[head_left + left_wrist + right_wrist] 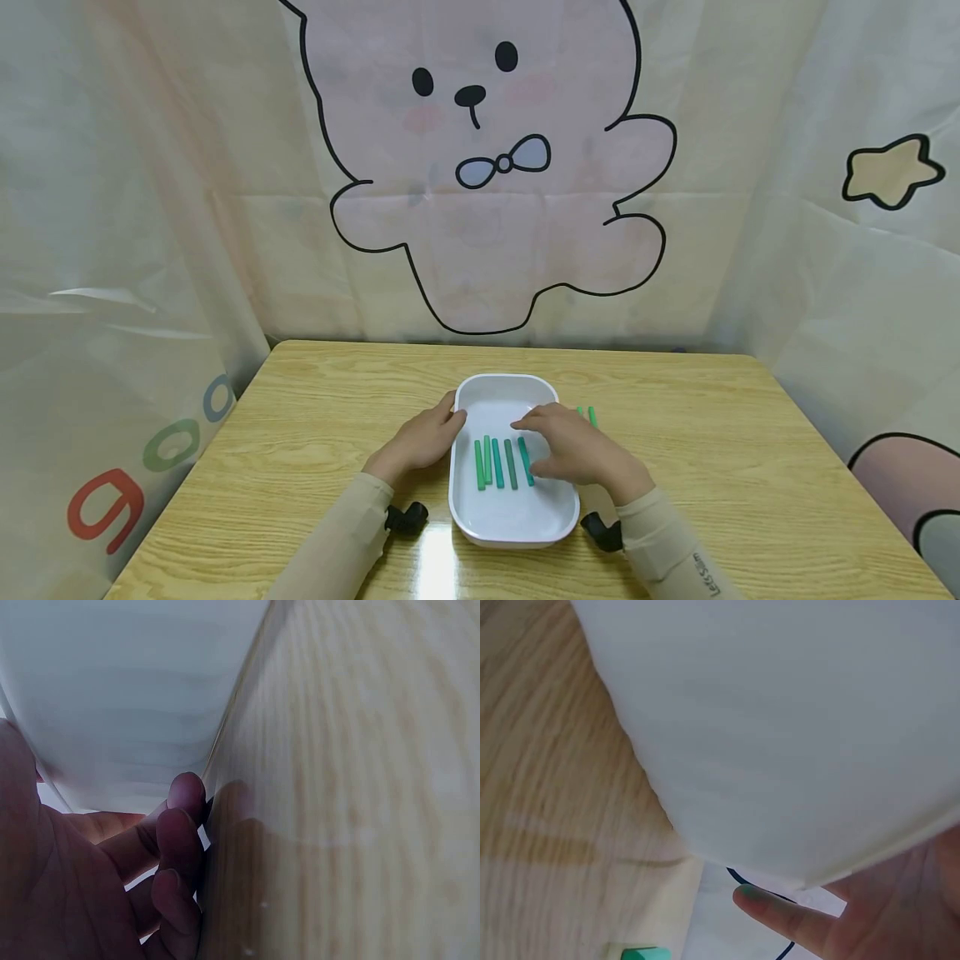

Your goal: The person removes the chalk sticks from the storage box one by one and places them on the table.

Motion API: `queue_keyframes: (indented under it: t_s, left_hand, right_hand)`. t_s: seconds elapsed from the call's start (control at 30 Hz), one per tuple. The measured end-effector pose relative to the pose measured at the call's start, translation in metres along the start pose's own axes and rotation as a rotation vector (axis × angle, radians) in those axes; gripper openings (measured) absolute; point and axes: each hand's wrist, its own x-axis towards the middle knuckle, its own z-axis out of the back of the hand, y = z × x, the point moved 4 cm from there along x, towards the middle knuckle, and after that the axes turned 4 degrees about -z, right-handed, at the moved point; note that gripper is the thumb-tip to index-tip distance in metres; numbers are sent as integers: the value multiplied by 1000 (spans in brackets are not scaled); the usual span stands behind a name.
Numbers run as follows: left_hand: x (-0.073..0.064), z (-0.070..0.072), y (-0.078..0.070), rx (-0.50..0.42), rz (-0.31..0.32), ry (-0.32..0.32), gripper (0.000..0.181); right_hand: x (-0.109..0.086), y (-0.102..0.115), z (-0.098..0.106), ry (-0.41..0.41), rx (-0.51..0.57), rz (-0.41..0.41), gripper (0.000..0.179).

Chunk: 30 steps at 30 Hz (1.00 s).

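Room nearside of sticks (498, 463), tray walls (513, 540) around

Head view: centred below me, a white tray (517, 518) rests on the wooden table (757, 475); five green sticks (512, 464) lie side by side within. The left hand (420, 435) holds the rim near ten o'clock. The right hand (573, 446) reaches in from three o'clock, thumb by the rightmost stick; I cannot tell whether they touch. Two loose sticks (592, 416) lie outside toward two o'clock; a cartoon bear (480, 221) fills twelve.
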Motion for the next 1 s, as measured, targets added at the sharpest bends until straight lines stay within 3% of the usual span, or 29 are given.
queue_keyframes:
  t_s: [1.0]
  left_hand:
    - [0, 0, 1, -8, 3, 4, 57]
  right_hand:
    - [2, 1, -12, 39, -18, -73, 64]
